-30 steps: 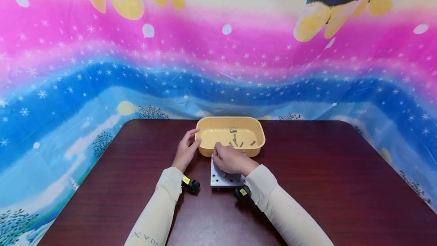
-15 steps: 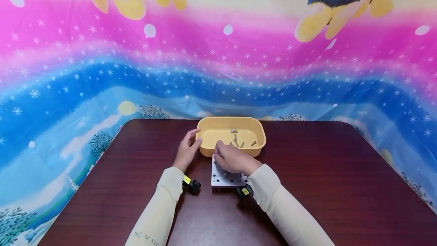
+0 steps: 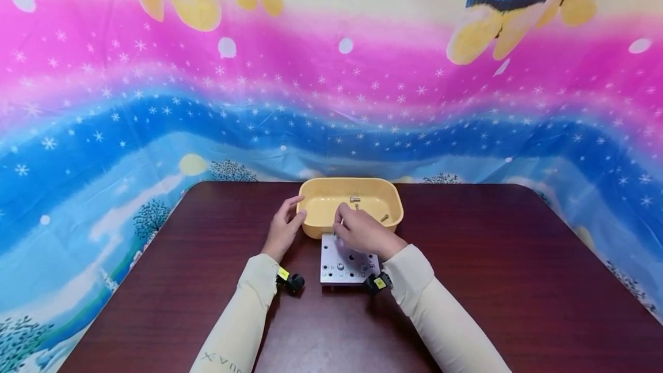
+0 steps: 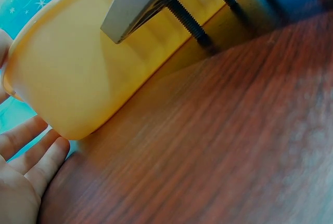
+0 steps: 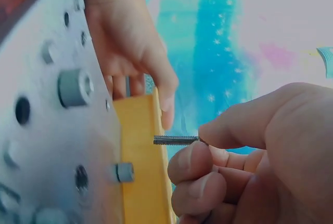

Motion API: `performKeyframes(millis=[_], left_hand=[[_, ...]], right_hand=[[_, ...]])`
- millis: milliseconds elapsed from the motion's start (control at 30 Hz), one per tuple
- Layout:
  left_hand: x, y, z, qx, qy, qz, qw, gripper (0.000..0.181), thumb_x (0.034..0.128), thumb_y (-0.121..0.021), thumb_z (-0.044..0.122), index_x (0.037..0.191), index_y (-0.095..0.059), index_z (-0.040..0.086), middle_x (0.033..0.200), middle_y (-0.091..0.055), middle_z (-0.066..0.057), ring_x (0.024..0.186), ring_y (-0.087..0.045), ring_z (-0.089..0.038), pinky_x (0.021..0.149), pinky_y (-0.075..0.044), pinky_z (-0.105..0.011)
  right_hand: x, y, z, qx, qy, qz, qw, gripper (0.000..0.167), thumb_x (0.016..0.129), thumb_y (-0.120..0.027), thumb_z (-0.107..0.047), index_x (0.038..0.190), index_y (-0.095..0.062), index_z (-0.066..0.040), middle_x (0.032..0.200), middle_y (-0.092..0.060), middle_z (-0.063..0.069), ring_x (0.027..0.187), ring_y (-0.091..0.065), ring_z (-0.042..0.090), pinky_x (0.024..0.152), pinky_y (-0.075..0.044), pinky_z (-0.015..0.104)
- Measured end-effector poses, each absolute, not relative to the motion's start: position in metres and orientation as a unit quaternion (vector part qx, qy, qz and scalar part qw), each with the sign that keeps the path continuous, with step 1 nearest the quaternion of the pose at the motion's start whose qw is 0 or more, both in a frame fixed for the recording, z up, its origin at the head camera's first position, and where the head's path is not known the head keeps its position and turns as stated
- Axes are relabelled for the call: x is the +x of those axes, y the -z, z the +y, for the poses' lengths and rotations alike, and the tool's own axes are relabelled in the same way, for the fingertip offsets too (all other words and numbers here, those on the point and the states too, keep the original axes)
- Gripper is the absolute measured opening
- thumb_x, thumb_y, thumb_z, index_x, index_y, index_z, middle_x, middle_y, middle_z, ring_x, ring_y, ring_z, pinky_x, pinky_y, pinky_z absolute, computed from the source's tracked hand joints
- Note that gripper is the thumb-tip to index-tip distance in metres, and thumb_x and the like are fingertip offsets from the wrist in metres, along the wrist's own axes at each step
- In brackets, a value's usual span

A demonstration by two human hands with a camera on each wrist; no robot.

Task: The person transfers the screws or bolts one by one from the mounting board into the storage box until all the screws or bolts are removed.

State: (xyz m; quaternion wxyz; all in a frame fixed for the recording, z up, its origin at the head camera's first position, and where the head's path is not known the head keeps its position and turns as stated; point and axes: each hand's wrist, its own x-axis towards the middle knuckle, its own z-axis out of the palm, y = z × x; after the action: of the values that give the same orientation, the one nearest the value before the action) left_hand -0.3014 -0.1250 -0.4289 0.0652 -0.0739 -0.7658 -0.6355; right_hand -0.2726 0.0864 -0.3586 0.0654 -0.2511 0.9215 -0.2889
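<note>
My right hand (image 3: 365, 233) pinches a small threaded bolt (image 5: 176, 140) between thumb and fingertips, over the back edge of a silver metal plate (image 3: 334, 255). Most of the bolt's head end is covered by the fingers. Socket-head bolts (image 5: 76, 87) stand in some of the plate's holes, while other holes show dark. Beneath the plate, threaded shanks (image 4: 186, 20) stick out. At the left end of a yellow plastic bin (image 3: 321, 229), my left hand (image 3: 282, 229) rests with its fingers extended, touching the side and rim.
Several loose bolts lie in the bin, among them one bolt (image 3: 354, 200) near its back; my right hand hides some. The bin stands behind the plate on a dark reddish wooden table (image 3: 466, 258). A printed cloth (image 3: 331, 108) hangs behind the table.
My right hand has moved a little right and away from me, uncovering more of the plate's holes and covering some bolts in the bin. The left hand stays at the bin.
</note>
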Motion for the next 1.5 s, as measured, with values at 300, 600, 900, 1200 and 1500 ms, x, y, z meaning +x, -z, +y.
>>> performKeyframes(millis=[300, 600, 900, 1200, 1500], left_hand=[[-0.302, 0.430, -0.126, -0.073, 0.636, -0.765, 0.067, 0.044, 0.0975, -0.057, 0.018, 0.140, -0.049, 0.011, 0.140, -0.050, -0.014, 0.129, -0.046, -0.029, 0.102, -0.041, -0.044], [-0.308, 0.438, -0.127, -0.067, 0.637, -0.764, 0.074, 0.041, 0.0974, -0.057, 0.020, 0.137, -0.051, 0.017, 0.139, -0.051, -0.011, 0.128, -0.047, -0.026, 0.103, -0.041, -0.043], [-0.325, 0.461, -0.128, -0.067, 0.634, -0.765, 0.096, 0.038, 0.0966, -0.058, 0.024, 0.135, -0.053, 0.024, 0.138, -0.051, 0.000, 0.129, -0.045, -0.019, 0.107, -0.035, -0.043], [-0.324, 0.458, -0.128, -0.067, 0.642, -0.759, 0.082, 0.040, 0.0970, -0.058, 0.024, 0.137, -0.052, 0.023, 0.141, -0.050, -0.003, 0.130, -0.045, -0.021, 0.106, -0.037, -0.044], [-0.323, 0.454, -0.129, -0.070, 0.639, -0.763, 0.065, 0.044, 0.0978, -0.057, 0.020, 0.141, -0.049, 0.014, 0.145, -0.046, -0.010, 0.134, -0.041, -0.027, 0.107, -0.035, -0.045]], right_hand=[[-0.283, 0.360, 0.097, -0.216, 0.313, 0.924, 0.037, 0.009, 0.101, -0.046, -0.019, 0.098, -0.048, -0.010, 0.073, -0.057, 0.005, 0.058, -0.051, 0.017, 0.053, -0.044, 0.031], [-0.293, 0.364, 0.104, -0.181, 0.322, 0.929, -0.021, 0.010, 0.101, -0.044, -0.018, 0.098, -0.046, -0.009, 0.098, -0.065, 0.010, 0.060, -0.050, 0.017, 0.056, -0.043, 0.031], [-0.301, 0.368, 0.113, -0.137, 0.313, 0.939, -0.032, 0.011, 0.101, -0.046, -0.020, 0.101, -0.047, -0.009, 0.071, -0.053, 0.008, 0.058, -0.050, 0.020, 0.054, -0.042, 0.031], [-0.305, 0.369, 0.123, -0.114, 0.296, 0.948, -0.037, 0.011, 0.100, -0.046, -0.019, 0.099, -0.046, -0.009, 0.070, -0.054, 0.008, 0.058, -0.049, 0.020, 0.054, -0.041, 0.031], [-0.308, 0.374, 0.129, -0.093, 0.292, 0.952, -0.018, 0.011, 0.100, -0.045, -0.021, 0.100, -0.047, -0.010, 0.070, -0.055, 0.007, 0.057, -0.050, 0.020, 0.054, -0.042, 0.033]])
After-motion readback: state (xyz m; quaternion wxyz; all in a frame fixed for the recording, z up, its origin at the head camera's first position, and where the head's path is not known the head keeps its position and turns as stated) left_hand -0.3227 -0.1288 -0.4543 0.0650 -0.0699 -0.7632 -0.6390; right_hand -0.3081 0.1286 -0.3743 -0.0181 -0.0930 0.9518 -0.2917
